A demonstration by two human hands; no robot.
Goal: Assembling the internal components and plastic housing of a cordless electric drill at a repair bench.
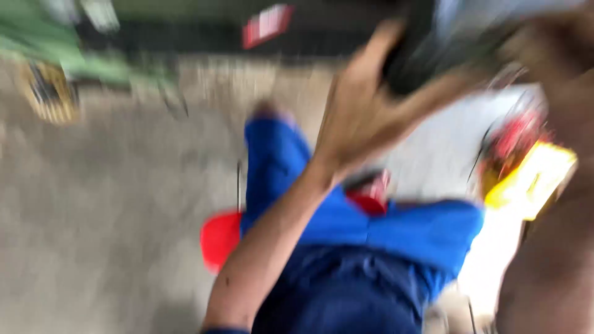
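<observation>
Here the view is badly blurred, so only broad shapes can be told. The left hand (365, 105) is raised in the upper middle of the frame, its forearm running down to the lower edge. Its fingers (383, 43) curl up around the left side of a dark object (414, 59) near the top edge, and the thumb stretches to the right beneath it; the hand seems to grip that object, though the blur hides the exact contact. What the dark object is cannot be told. A pale blurred shape (495, 15) lies just above and to the right of it.

The right arm (557, 204) fills the right edge of the frame, from the top corner down to the bottom. Its hand reaches toward the same dark object at the top right, but whether it is closed or spread cannot be told.

Below the hands are blue trousers (346, 247), one leg stretching up toward the middle of the frame. A red seat (219, 238) shows beside the left forearm. A small red thing (371, 192) lies on the lap. To the right, a white sheet (451, 148) covers the ground, with a yellow and red thing (526, 167) on it. The floor (111, 210) is grey concrete. A green shape (62, 55) sits at the upper left.
</observation>
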